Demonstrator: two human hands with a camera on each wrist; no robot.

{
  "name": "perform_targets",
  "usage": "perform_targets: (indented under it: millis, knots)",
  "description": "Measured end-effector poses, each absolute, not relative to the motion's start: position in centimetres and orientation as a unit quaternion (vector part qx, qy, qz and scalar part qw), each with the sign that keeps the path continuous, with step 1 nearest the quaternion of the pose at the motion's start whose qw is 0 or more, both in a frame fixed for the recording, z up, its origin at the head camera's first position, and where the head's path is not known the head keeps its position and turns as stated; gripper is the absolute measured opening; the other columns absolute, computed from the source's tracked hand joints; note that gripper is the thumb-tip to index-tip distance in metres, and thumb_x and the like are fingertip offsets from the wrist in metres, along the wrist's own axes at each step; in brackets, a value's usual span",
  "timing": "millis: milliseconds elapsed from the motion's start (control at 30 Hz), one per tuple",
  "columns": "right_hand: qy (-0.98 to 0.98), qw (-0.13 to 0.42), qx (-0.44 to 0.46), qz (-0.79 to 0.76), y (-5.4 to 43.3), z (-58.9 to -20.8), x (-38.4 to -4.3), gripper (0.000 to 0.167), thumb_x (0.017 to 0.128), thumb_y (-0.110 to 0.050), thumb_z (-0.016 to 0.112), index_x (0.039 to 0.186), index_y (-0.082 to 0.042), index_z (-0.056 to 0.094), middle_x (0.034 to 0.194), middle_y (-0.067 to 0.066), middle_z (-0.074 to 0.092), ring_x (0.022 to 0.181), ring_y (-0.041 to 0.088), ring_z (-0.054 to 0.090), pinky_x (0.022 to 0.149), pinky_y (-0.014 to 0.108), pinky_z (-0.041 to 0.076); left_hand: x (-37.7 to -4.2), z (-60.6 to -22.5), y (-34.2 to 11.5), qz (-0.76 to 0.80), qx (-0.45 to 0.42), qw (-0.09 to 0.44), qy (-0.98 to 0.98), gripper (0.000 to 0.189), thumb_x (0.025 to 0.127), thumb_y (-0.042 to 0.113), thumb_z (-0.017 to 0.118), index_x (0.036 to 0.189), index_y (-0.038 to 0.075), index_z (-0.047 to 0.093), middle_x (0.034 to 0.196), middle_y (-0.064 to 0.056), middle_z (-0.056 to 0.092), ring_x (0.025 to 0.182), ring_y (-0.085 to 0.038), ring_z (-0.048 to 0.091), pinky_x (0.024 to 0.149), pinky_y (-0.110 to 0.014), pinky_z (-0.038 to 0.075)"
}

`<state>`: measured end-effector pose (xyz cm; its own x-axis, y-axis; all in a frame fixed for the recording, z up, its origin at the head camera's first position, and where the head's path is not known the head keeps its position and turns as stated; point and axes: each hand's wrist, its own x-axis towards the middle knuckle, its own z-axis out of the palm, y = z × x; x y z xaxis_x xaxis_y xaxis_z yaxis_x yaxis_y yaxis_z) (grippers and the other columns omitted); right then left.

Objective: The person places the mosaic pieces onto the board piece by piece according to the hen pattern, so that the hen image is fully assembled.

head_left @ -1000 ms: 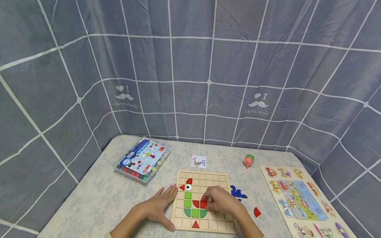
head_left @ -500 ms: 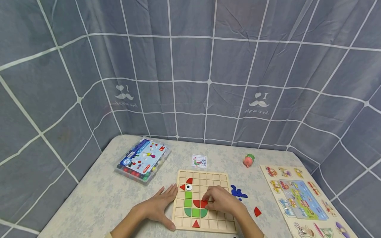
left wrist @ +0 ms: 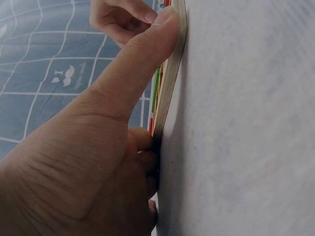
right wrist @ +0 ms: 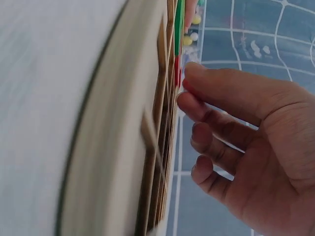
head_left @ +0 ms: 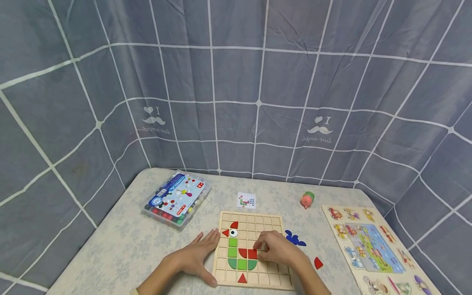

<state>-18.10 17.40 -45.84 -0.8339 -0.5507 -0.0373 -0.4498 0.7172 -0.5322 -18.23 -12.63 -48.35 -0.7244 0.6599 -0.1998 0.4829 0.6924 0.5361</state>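
Note:
A wooden grid board [head_left: 271,280] lies on the table, holding flat coloured pieces in a bird-like shape. Light green squares [head_left: 233,252] make its neck, with a white eye piece [head_left: 233,232] and red pieces above. My left hand [head_left: 195,254] rests spread along the board's left edge; in the left wrist view its thumb [left wrist: 142,59] presses on the rim. My right hand [head_left: 274,248] is over the board's middle, thumb and index fingertips at a red square piece [head_left: 252,254] beside a red quarter-round piece [head_left: 243,253]. The right wrist view shows red between those fingertips.
Blue petal-shaped pieces [head_left: 295,238] and a red quarter piece [head_left: 318,263] lie right of the board. A pattern card [head_left: 246,200] lies behind it. A plastic bead box [head_left: 177,198] stands left, a small pink-green toy [head_left: 307,199] and picture puzzle [head_left: 380,250] right.
My right hand has shifted slightly to the right, exposing more of the red square piece. The left hand has stayed on the board's edge.

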Motion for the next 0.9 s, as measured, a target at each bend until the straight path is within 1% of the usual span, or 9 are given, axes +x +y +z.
perform_targets:
  millis: [167, 267, 367, 467, 567, 667, 767, 900]
  knots:
    - [0.922, 0.086, -0.26, -0.274, 18.9, -45.9, -17.9, 0.016, 0.077, -0.011, 0.076, 0.093, -0.012, 0.076, 0.089, -0.008, 0.067, 0.063, -0.002, 0.047, 0.057, 0.018, 0.043, -18.1, -48.5, -12.6, 0.225, 0.317, 0.193, 0.901, 0.129, 0.063, 0.064, 0.08, 0.155, 0.002, 0.016, 0.165, -0.013, 0.01, 0.153, -0.028, 0.007, 0.124, -0.054, 0.004]
    - [0.926, 0.081, -0.248, -0.274, 19.8, -45.7, -17.7, 0.017, 0.075, -0.011, 0.076, 0.092, -0.012, 0.076, 0.09, -0.007, 0.068, 0.065, 0.0, 0.048, 0.06, 0.018, 0.043, -18.1, -48.5, -12.6, 0.226, 0.319, 0.192, 0.9, 0.129, 0.063, 0.064, 0.081, 0.155, 0.002, 0.016, 0.165, -0.013, 0.009, 0.153, -0.029, 0.007, 0.124, -0.054, 0.004]
    - [0.93, 0.076, -0.239, -0.27, 20.8, -45.5, -17.5, 0.017, 0.074, -0.01, 0.076, 0.091, -0.012, 0.076, 0.089, -0.007, 0.068, 0.068, 0.002, 0.047, 0.061, 0.02, 0.042, -18.2, -48.4, -12.7, 0.23, 0.32, 0.192, 0.899, 0.128, 0.063, 0.063, 0.081, 0.155, 0.002, 0.016, 0.165, -0.014, 0.009, 0.153, -0.029, 0.007, 0.124, -0.054, 0.003]
    - [0.931, 0.077, -0.231, -0.272, 22.0, -45.3, -17.3, 0.019, 0.072, -0.008, 0.077, 0.091, -0.012, 0.076, 0.088, -0.006, 0.068, 0.067, 0.003, 0.047, 0.059, 0.02, 0.042, -18.2, -48.4, -12.7, 0.233, 0.321, 0.192, 0.898, 0.128, 0.063, 0.062, 0.081, 0.155, 0.002, 0.016, 0.165, -0.014, 0.008, 0.153, -0.029, 0.007, 0.124, -0.054, 0.003]
    - [0.93, 0.09, -0.218, -0.282, 24.0, -45.2, -17.2, 0.021, 0.072, -0.008, 0.077, 0.092, -0.011, 0.075, 0.086, -0.004, 0.067, 0.064, 0.002, 0.047, 0.056, 0.02, 0.043, -18.2, -48.4, -12.7, 0.232, 0.322, 0.192, 0.898, 0.128, 0.063, 0.062, 0.081, 0.155, 0.002, 0.016, 0.165, -0.014, 0.008, 0.153, -0.029, 0.007, 0.124, -0.054, 0.003]
    - [0.93, 0.108, -0.191, -0.295, 26.4, -45.1, -16.9, 0.022, 0.073, -0.009, 0.079, 0.094, -0.009, 0.074, 0.087, 0.0, 0.067, 0.063, 0.003, 0.046, 0.054, 0.02, 0.042, -18.3, -48.4, -12.6, 0.229, 0.322, 0.192, 0.898, 0.128, 0.063, 0.063, 0.081, 0.155, 0.002, 0.015, 0.165, -0.014, 0.008, 0.153, -0.029, 0.007, 0.124, -0.054, 0.003]
    - [0.935, 0.13, -0.141, -0.299, 28.7, -45.0, -16.5, 0.023, 0.072, -0.009, 0.081, 0.093, -0.009, 0.073, 0.081, 0.001, 0.064, 0.061, 0.008, 0.045, 0.051, 0.022, 0.04, -18.3, -48.4, -12.5, 0.227, 0.321, 0.193, 0.899, 0.129, 0.063, 0.064, 0.081, 0.155, 0.002, 0.015, 0.165, -0.014, 0.009, 0.153, -0.029, 0.007, 0.124, -0.054, 0.003]
    - [0.938, 0.155, -0.085, -0.299, 30.8, -44.7, -15.9, 0.022, 0.071, -0.008, 0.082, 0.091, -0.01, 0.072, 0.073, 0.001, 0.062, 0.061, 0.013, 0.047, 0.05, 0.023, 0.038, -18.3, -48.6, -12.6, 0.226, 0.321, 0.19, 0.9, 0.129, 0.063, 0.064, 0.08, 0.155, 0.002, 0.015, 0.165, -0.014, 0.009, 0.153, -0.029, 0.007, 0.124, -0.054, 0.003]
